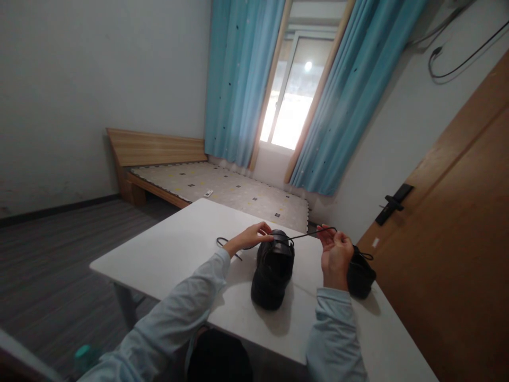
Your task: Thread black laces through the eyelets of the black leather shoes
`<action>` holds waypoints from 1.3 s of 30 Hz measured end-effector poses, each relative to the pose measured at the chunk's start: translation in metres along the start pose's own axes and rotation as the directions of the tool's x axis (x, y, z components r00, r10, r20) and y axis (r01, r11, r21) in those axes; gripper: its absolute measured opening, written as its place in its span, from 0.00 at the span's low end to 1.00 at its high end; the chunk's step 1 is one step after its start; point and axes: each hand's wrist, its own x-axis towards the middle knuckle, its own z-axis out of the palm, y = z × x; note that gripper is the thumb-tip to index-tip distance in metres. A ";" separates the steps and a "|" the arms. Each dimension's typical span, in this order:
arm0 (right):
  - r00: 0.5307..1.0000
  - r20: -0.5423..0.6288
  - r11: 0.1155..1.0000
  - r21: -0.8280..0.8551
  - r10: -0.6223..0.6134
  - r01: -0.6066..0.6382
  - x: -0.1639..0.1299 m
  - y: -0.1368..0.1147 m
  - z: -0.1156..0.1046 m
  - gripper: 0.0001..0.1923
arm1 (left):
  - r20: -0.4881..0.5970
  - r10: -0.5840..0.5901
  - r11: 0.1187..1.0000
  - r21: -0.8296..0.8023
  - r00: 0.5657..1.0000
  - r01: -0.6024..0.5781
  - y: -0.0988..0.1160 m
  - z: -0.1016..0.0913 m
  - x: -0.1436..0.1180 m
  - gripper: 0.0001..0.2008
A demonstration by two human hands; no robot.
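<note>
One black shoe (272, 289) stands upright on the white table (167, 257), just right of the frame's centre and below it, its heel toward you and its opening facing up. Your left hand (253, 236) reaches in from the left, its fingertips at the shoe's front, above the opening; you cannot tell from this view whether that grip is closed on anything. Your right hand (336, 257) is well apart from the shoe, its grip pinched on the dark lace (308, 234), which runs taut and nearly level from the shoe to your fingers. A loose lace end (220, 242) loops on the table by your left wrist. Just beyond your right hand, at the frame's right, sits a second shoe (361, 278), partly hidden by that hand. Behind the table, a bed (238, 185) lies across the middle of the frame, below blue curtains (242, 79).
</note>
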 end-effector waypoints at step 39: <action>0.996 -0.025 0.970 -0.229 -0.089 0.081 0.012 -0.015 -0.023 0.12 | 0.216 0.367 0.877 0.244 0.905 -0.414 0.039 0.024 -0.012 0.17</action>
